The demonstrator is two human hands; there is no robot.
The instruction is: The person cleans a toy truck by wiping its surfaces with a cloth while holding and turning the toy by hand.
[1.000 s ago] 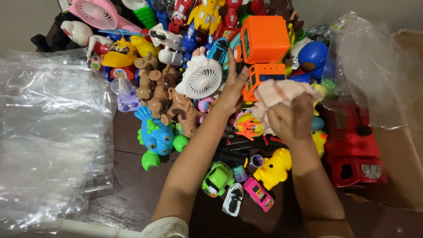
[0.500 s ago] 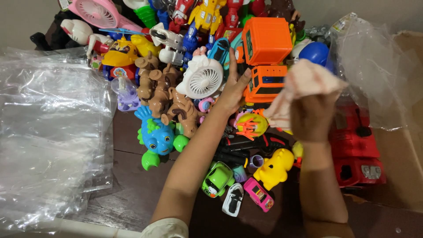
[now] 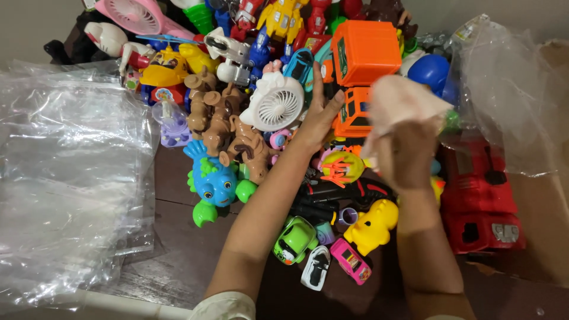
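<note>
A pale pink cloth (image 3: 398, 102) is gripped in the right hand (image 3: 408, 155), whose fingers are closed around its lower edge; the cloth is held raised above the heap, in front of the orange toy truck (image 3: 359, 71) and beside the blue ball (image 3: 429, 71). The left hand (image 3: 320, 115) is laid flat against the pile, fingers stretched out and open, holding nothing; its palm rests between the white toy fan (image 3: 274, 108) and the orange truck, with the fingertips reaching toward a blue toy car (image 3: 297, 64).

A dense heap of plastic toys is spread over the dark wooden table (image 3: 178, 261): brown toy animals (image 3: 228, 127), a blue fish with green fins (image 3: 211, 185), a yellow duck-like figure (image 3: 372, 225), a green toy car (image 3: 294, 239), a pink toy car (image 3: 351, 261), a white toy car (image 3: 315, 268) and a red toy vehicle (image 3: 481, 204) at the right. A stack of clear plastic bags (image 3: 65, 184) is lying at the left, and another clear bag (image 3: 510, 101) is slumped at the upper right.

As for progress, little can be judged as finished: nearly all the toys are still heaped loose, none can be seen inside the flat bags, and only the cloth has been lifted clear. Most of the pile appears to be left unhandled.
</note>
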